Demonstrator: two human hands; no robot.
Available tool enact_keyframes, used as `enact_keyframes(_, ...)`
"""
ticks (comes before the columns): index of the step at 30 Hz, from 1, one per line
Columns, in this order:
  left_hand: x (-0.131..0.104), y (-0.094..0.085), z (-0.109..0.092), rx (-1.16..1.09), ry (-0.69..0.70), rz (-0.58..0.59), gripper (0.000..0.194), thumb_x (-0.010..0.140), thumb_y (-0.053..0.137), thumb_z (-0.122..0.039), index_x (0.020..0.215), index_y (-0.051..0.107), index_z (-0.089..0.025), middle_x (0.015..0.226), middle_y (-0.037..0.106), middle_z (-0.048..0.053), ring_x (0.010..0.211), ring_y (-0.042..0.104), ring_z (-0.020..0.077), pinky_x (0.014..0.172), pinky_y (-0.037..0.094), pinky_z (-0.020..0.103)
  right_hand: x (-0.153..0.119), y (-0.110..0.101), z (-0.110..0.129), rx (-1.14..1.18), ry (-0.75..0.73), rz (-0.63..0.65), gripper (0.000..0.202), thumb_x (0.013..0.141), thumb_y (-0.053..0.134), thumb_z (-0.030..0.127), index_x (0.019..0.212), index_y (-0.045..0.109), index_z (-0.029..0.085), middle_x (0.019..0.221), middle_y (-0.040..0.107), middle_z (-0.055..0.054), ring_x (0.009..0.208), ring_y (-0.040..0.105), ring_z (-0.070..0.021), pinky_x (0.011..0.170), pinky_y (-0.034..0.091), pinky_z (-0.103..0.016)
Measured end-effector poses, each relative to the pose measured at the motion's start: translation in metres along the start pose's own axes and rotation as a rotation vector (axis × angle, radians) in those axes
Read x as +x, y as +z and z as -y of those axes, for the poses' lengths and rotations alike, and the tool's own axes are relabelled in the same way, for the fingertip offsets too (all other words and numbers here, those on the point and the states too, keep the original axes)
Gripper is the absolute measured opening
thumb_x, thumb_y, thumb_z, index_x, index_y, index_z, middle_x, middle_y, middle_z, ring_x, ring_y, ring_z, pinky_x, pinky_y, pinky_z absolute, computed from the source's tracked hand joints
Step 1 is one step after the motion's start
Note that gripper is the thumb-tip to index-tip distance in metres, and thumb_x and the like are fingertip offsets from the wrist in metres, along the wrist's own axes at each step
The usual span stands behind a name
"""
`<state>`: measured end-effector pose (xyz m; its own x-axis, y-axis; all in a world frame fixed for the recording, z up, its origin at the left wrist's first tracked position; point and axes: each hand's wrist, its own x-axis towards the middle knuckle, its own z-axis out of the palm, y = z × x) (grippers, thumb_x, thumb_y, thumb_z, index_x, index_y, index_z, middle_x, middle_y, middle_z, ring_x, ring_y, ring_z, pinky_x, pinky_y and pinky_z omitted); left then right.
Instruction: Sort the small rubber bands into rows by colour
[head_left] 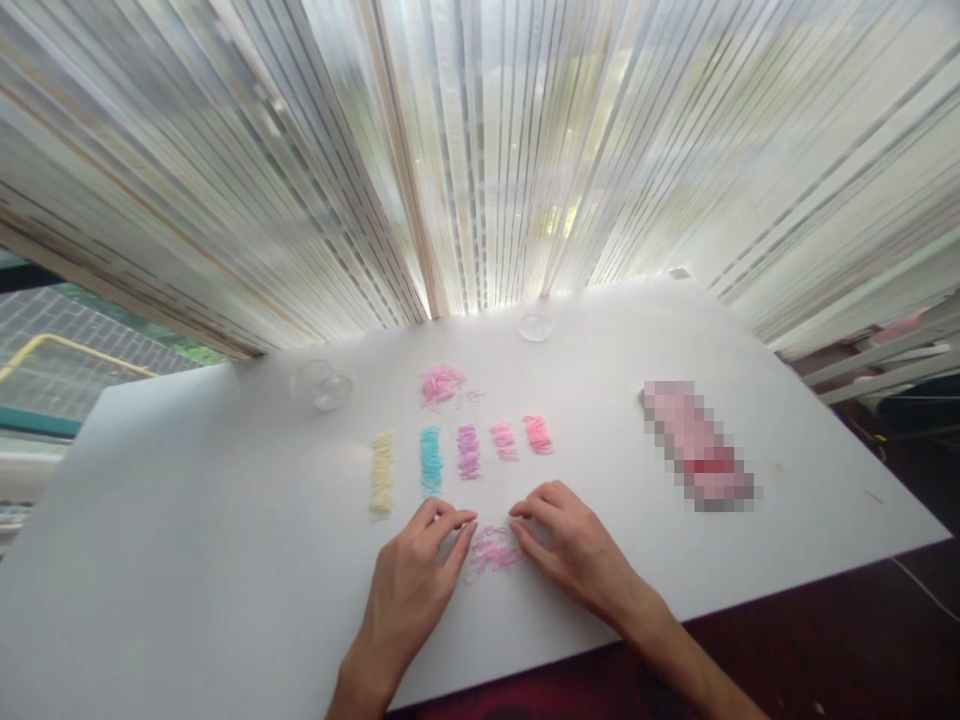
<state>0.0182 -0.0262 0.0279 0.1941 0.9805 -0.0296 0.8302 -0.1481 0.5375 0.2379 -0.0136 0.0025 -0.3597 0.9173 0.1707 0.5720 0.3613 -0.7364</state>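
Note:
A loose scatter of small pink strands (493,552) lies on the white table between my hands. At its left edge, thumb and forefinger of my left hand (420,565) are pinched together. My right hand (574,550) makes a similar pinch at its upper right. Anything between either pair of fingertips is too small to make out. Beyond the hands, short strands lie in neat columns: yellow (382,476), turquoise (430,461), purple (469,452), light pink (504,441) and coral pink (538,435). A tangled pink pile (442,385) sits behind them.
One clear round container (330,388) stands at the back left, and a clear round piece (535,326) lies at the back centre. A pixelated pink object (697,447) rests on the right. Striped string curtains (480,150) hang along the table's far edge (480,315).

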Motion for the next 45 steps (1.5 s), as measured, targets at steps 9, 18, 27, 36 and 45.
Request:
enact_keyframes(9, -0.006, 0.007, 0.003, -0.047, -0.048, 0.081, 0.017, 0.096, 0.056, -0.028, 0.103, 0.072, -0.027, 0.097, 0.069, -0.002, 0.080, 0.070, 0.0149, 0.071, 0.051, 0.025, 0.006, 0.010, 0.006, -0.104, -0.067, 0.076, 0.013, 0.089, 0.064, 0.007, 0.090, 0.063, 0.020, 0.088, 0.063, -0.004, 0.084, 0.059, -0.0208, 0.075, 0.053, -0.036)
enact_keyframes(18, -0.003, 0.010, 0.001, -0.036, -0.064, 0.159, 0.018, 0.096, 0.056, -0.027, 0.106, 0.071, -0.030, 0.101, 0.069, -0.002, 0.086, 0.071, 0.0156, 0.076, 0.051, 0.025, 0.024, -0.034, -0.032, -0.248, -0.041, -0.209, 0.009, 0.098, 0.054, 0.017, 0.095, 0.062, 0.020, 0.089, 0.063, -0.006, 0.086, 0.060, -0.0233, 0.077, 0.053, -0.039)
enact_keyframes(27, -0.003, 0.005, -0.002, -0.062, -0.087, 0.195, 0.017, 0.097, 0.056, -0.026, 0.103, 0.071, -0.029, 0.096, 0.069, -0.003, 0.086, 0.070, 0.0143, 0.076, 0.049, 0.024, 0.036, -0.038, -0.050, -0.373, -0.107, -0.199, 0.011, 0.100, 0.053, 0.018, 0.098, 0.064, 0.019, 0.090, 0.064, -0.007, 0.087, 0.059, -0.0239, 0.077, 0.052, -0.039)
enact_keyframes(36, -0.002, 0.009, -0.004, -0.074, -0.066, 0.191, 0.017, 0.095, 0.054, -0.025, 0.094, 0.070, -0.025, 0.091, 0.070, 0.000, 0.082, 0.069, 0.0155, 0.073, 0.050, 0.025, 0.017, -0.032, -0.025, -0.225, -0.064, -0.203, 0.011, 0.099, 0.054, 0.017, 0.102, 0.064, 0.022, 0.092, 0.064, -0.007, 0.088, 0.061, -0.0226, 0.078, 0.054, -0.038)
enact_keyframes(45, -0.003, 0.003, 0.002, -0.024, -0.075, 0.124, 0.019, 0.097, 0.049, -0.025, 0.095, 0.069, -0.024, 0.090, 0.069, 0.001, 0.082, 0.068, 0.0172, 0.073, 0.049, 0.027, 0.014, 0.002, 0.004, -0.108, -0.169, 0.147, 0.010, 0.093, 0.062, 0.013, 0.099, 0.065, 0.021, 0.091, 0.064, -0.004, 0.086, 0.059, -0.0196, 0.075, 0.052, -0.032)
